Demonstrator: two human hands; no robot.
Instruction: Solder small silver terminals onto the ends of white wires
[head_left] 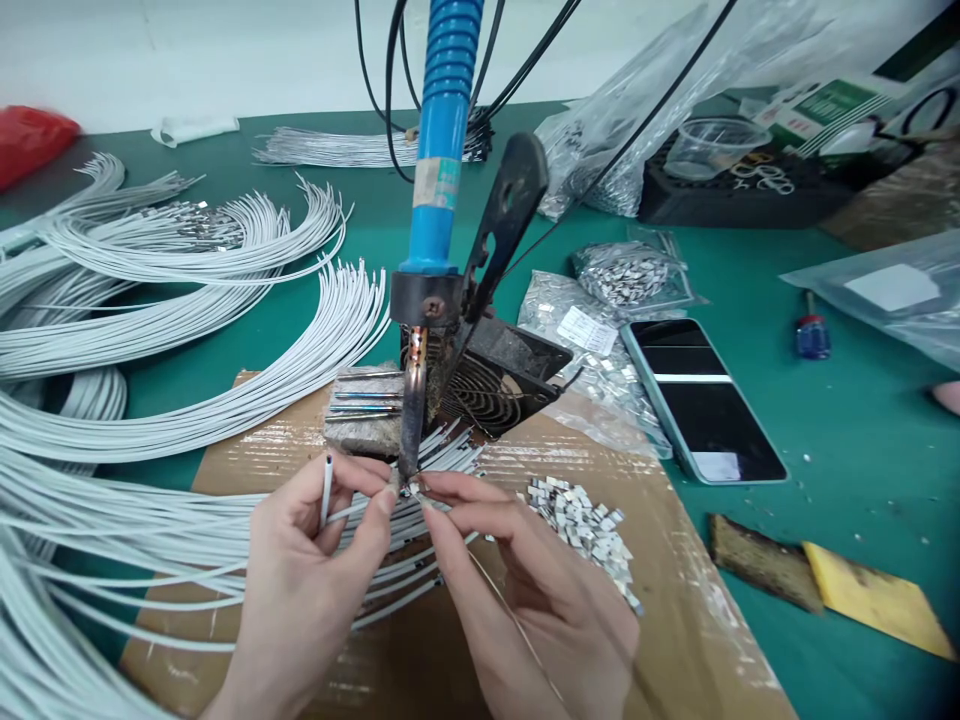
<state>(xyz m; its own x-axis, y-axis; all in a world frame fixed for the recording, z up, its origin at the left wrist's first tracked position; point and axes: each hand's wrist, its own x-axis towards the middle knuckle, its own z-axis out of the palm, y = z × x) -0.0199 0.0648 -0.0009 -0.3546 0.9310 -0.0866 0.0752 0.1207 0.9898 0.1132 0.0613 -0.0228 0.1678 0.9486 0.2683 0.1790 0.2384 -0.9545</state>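
A blue-handled soldering iron [437, 130] points straight down from a black metal holder [426, 298]. My left hand [304, 570] pinches a white cable [327, 492], its end just left of the iron's tip [409, 445]. My right hand [544, 590] is closed on a thin solder wire [517, 622] that trails back under the fingers. Between both sets of fingertips, right below the tip, sits a tiny pale piece [412, 488], too small to make out fully. More white cable ends [450, 455] lie behind and beneath my hands.
Small metal-and-white pieces [581, 525] are heaped on the cardboard [675, 610]. Bundles of white cables [187, 415] fill the left. A black fan [487, 385] stands behind the iron. To the right are a phone [705, 400], a yellow sponge [874, 600] and a small screwdriver [812, 335].
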